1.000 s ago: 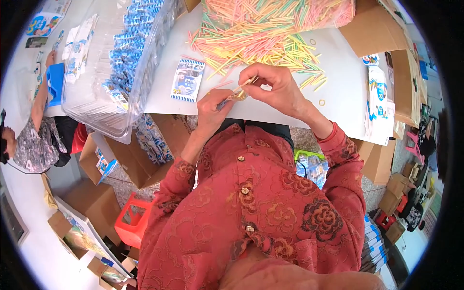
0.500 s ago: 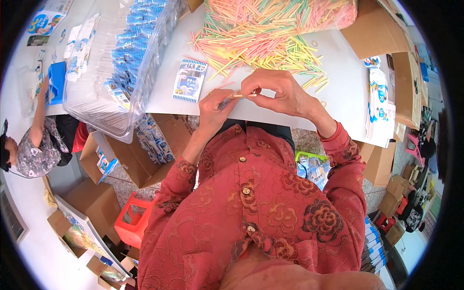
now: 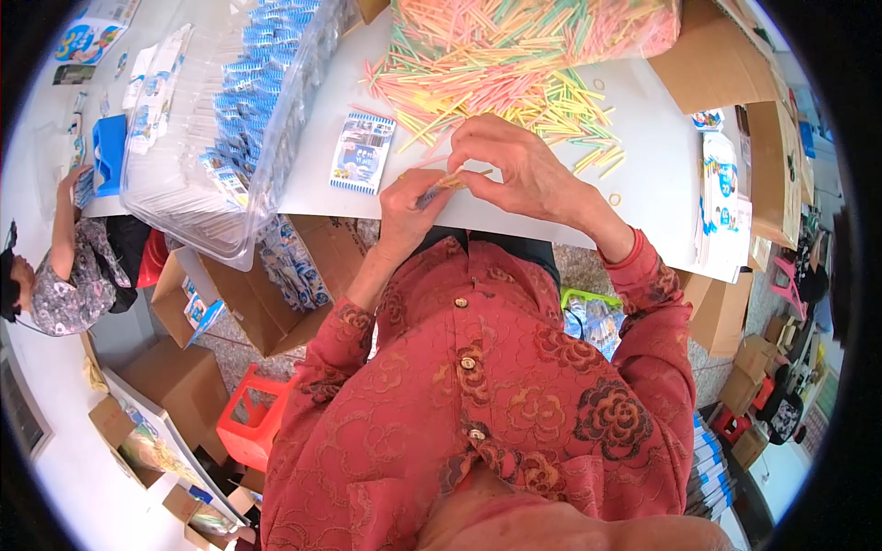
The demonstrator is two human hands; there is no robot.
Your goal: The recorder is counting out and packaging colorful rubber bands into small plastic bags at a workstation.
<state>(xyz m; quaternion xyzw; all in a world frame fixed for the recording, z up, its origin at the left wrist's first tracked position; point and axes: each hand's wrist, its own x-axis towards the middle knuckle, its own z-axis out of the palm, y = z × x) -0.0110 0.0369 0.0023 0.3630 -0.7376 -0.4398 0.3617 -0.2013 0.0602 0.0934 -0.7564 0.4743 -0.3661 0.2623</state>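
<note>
Above the table's near edge my left hand is closed on a small bundle of pale, thin pieces. A bluish-grey edge, perhaps of a packet, shows between its fingers. My right hand meets it from the right, thumb and fingers curled into a ring and pinching at the bundle's end. A thin yellowish piece sticks out by that thumb; exactly what it pinches is hidden. Left of my hands lies a flat blue-and-white packet. Just beyond them spreads a loose heap of pink, yellow and green sticks.
A clear plastic tub with rows of blue-and-white packets stands left. A bag of sticks lies behind the heap. Rubber bands and a packet stack are at right. Another person's hand is far left, above cardboard boxes.
My right hand has shifted slightly up and left, its fingers more arched. The bundle has turned from level to tilted. At far left the other person's hand now holds a blue packet.
</note>
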